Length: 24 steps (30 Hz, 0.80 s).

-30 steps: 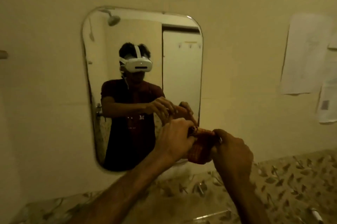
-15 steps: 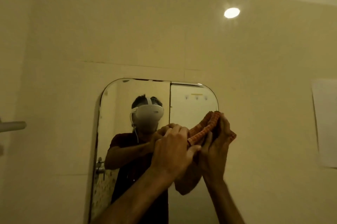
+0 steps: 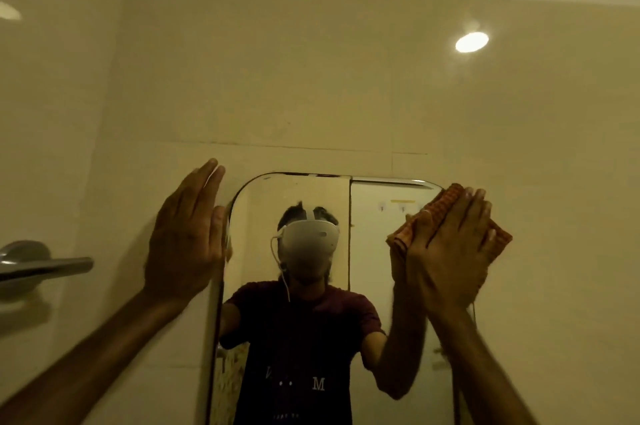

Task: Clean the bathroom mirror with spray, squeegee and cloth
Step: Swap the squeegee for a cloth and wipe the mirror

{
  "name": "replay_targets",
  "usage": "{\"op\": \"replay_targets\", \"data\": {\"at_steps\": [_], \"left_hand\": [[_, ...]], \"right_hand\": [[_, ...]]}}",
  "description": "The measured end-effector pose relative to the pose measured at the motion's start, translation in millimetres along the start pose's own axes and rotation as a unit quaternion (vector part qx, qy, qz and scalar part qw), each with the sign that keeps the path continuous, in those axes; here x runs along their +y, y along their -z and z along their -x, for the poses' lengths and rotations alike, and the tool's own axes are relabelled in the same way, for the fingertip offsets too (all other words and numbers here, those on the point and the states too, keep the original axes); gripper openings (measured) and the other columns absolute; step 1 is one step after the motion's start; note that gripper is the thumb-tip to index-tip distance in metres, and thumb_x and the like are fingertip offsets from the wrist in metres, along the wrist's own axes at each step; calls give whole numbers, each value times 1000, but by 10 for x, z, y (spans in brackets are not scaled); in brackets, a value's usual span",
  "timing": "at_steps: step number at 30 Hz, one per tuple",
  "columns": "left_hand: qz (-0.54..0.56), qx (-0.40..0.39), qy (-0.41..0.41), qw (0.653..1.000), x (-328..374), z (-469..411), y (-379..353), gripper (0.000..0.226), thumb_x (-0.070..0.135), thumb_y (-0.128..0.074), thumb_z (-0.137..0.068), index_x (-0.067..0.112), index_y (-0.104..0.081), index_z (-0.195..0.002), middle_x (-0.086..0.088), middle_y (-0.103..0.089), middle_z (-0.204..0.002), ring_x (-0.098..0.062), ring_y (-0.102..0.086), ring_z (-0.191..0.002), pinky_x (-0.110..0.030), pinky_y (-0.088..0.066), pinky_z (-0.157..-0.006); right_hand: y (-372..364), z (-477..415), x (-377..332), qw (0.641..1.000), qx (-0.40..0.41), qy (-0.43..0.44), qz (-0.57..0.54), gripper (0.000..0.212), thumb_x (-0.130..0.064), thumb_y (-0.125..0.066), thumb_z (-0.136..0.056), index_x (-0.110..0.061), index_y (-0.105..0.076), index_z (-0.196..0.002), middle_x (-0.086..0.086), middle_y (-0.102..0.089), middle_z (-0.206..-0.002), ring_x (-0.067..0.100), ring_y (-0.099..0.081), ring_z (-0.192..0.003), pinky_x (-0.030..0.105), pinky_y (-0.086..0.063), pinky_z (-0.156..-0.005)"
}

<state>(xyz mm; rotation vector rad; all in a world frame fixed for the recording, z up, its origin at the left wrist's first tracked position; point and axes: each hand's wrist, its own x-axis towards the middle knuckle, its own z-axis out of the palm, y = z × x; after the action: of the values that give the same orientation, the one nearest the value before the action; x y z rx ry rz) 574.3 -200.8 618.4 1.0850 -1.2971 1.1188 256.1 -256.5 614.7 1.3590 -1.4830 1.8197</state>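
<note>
The rounded wall mirror (image 3: 377, 217) fills the lower middle of the view and reflects a person in a headset and dark shirt. My right hand (image 3: 450, 251) lies flat over a folded orange checked cloth (image 3: 408, 230), pressing it on the mirror's upper right corner. My left hand (image 3: 187, 234) rests flat and empty on the wall at the mirror's upper left edge, fingers straight and pointing up. No spray bottle or squeegee is in view.
A chrome bar or handle (image 3: 38, 267) sticks out of the wall at the left, level with my left hand. A round light glare (image 3: 471, 42) shows on the glossy wall tiles above right. Beige tiles surround the mirror.
My hands were together folding the cloth in front of the mirror. They have parted: the left went to the mirror's left edge, the right carried the cloth up to the right corner.
</note>
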Motion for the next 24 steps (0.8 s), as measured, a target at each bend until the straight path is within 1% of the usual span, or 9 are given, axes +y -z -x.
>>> {"op": "replay_targets", "data": {"at_steps": [2,4,7,10,12,14,18,22,24], "left_hand": [[11,-32,20,999,-132,55,-65,57,29,-31,-104,13,-26,-158,-3,-24,-166,-19,-19,-155,-43,-22,-125],[15,-45,28,999,-172,120,-149,59,35,-24,-104,16,-19,-160,0,-17,-168,-15,-9,-157,-41,-12,-128],[7,-40,22,999,-198,136,-202,58,34,-23,-105,19,-17,-160,3,-14,-168,-12,-6,-157,-36,-6,-128],[11,-40,14,999,-238,137,-197,57,29,-25,-105,18,-17,-160,3,-14,-168,-13,-6,-157,-35,-6,-128],[13,-43,19,999,-220,226,-194,57,27,-27,-104,17,-18,-160,2,-15,-168,-14,-7,-157,-39,-10,-128],[8,-48,21,999,-219,426,-199,59,29,-28,-103,13,-19,-159,-2,-15,-168,-17,-6,-157,-41,-11,-128],[9,-47,18,999,-321,764,-197,59,30,-21,-103,8,-24,-157,-6,-20,-167,-22,-11,-157,-39,-11,-127],[-3,-59,6,998,-348,749,-163,60,25,-25,-100,8,-24,-158,-6,-20,-167,-22,-14,-156,-42,-16,-125],[-2,-56,12,998,-334,752,-153,60,25,-27,-101,11,-21,-159,-4,-18,-168,-21,-13,-156,-41,-16,-126]], "right_hand": [[-48,-124,-167,1000,2,17,4,74,-53,-14,-99,-12,-3,-160,10,-3,-169,26,-1,-156,50,-2,-126],[-121,-189,-374,999,-7,47,-9,72,-53,-13,-100,-13,0,-159,9,2,-169,25,4,-156,50,-1,-126],[-277,-151,-816,992,-24,122,-13,70,-53,-12,-103,-14,3,-159,7,8,-169,22,10,-155,50,0,-126],[-435,130,-1372,973,-42,225,-26,68,-51,-14,-104,-14,0,-159,8,6,-168,23,8,-155,48,-2,-127],[-550,422,-1688,947,-69,312,-41,66,-49,-15,-105,-14,2,-159,8,9,-168,23,9,-155,46,3,-125],[-643,699,-1892,927,-97,359,-43,65,-48,-14,-106,-14,3,-158,7,13,-167,21,14,-155,42,8,-123],[-726,1085,-1845,926,-122,356,-35,64,-46,-16,-106,-17,3,-159,2,15,-168,15,18,-153,40,15,-122],[-652,1152,-1542,920,-108,376,-7,64,-46,-23,-105,-19,-4,-159,-1,3,-169,15,8,-155,42,5,-125],[-554,979,-1334,932,-104,346,-15,64,-47,-24,-105,-23,-3,-160,-4,5,-169,12,9,-155,40,6,-126]]}}
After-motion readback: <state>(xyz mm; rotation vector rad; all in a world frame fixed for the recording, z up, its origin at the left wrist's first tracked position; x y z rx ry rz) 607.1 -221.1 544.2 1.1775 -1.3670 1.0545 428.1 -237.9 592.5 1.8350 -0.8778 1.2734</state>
